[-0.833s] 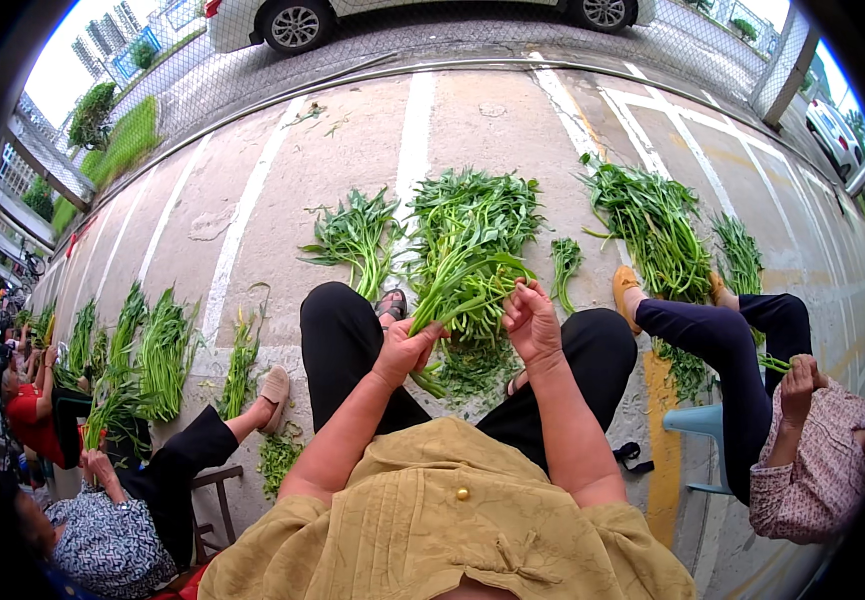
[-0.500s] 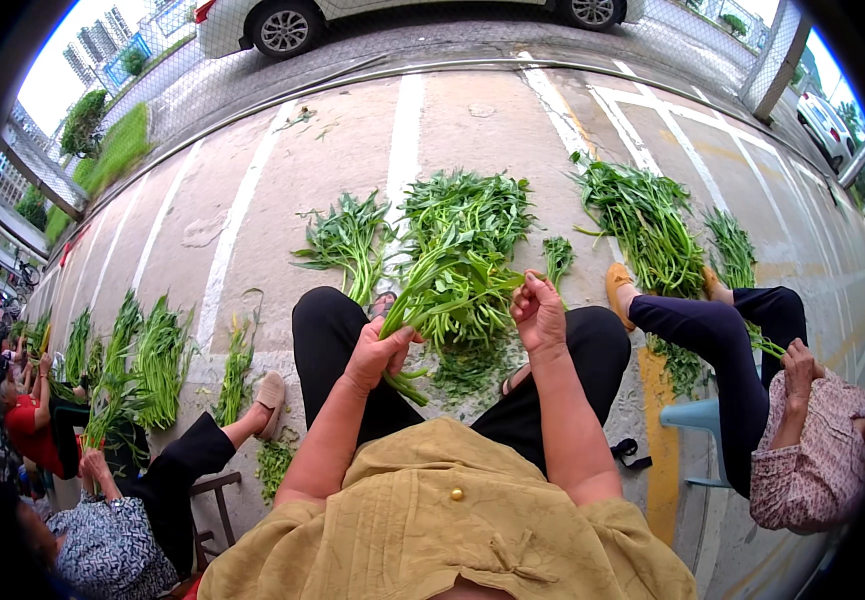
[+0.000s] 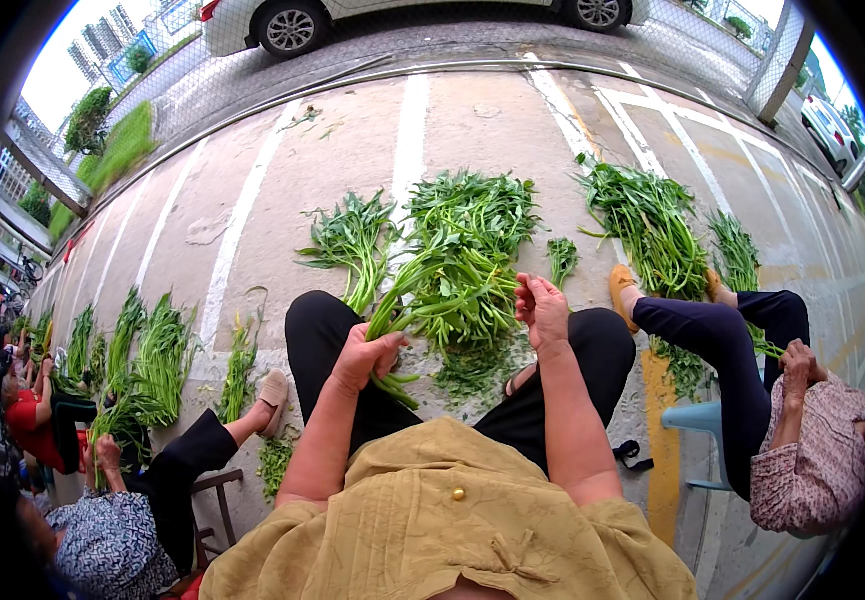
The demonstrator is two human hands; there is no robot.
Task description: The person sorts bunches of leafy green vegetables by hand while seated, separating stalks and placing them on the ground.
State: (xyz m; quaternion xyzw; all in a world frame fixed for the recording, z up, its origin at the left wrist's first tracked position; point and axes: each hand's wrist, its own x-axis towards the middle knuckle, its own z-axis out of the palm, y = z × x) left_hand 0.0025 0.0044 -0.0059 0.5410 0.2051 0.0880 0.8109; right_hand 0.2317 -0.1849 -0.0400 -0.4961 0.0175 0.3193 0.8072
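My left grip (image 3: 368, 357), left of the middle of the frame, is closed around a bundle of leafy green stems (image 3: 411, 290). The stem ends poke out below my fist, toward the lower centre, while the leafy tops slant up and right over the big heap of greens (image 3: 478, 215) in the middle of the frame. My right grip (image 3: 527, 290) is raised just right of centre, near the heap's right edge, with the fingers curled and the thumb close to them — I cannot tell whether they meet or pinch anything.

Loose leaf scraps (image 3: 473, 372) lie on the pavement (image 3: 328, 130) between my knees, below the heap. Left of the heap lies a smaller pile of greens (image 3: 353, 240); right of it, a little bunch (image 3: 563, 258). Farther right is another large pile (image 3: 653, 225), near the tan shoe (image 3: 623, 287) of a person in a patterned blouse (image 3: 815, 450), who sits by a blue stool (image 3: 698, 420) at the right of the frame.

At the lower left, a person in a black-and-white top (image 3: 113, 545) holds a clump of greens (image 3: 121, 420) — long green bunches (image 3: 163, 365) lie just above. A white car (image 3: 433, 12) stands along the top edge, behind a wire fence (image 3: 183, 75).
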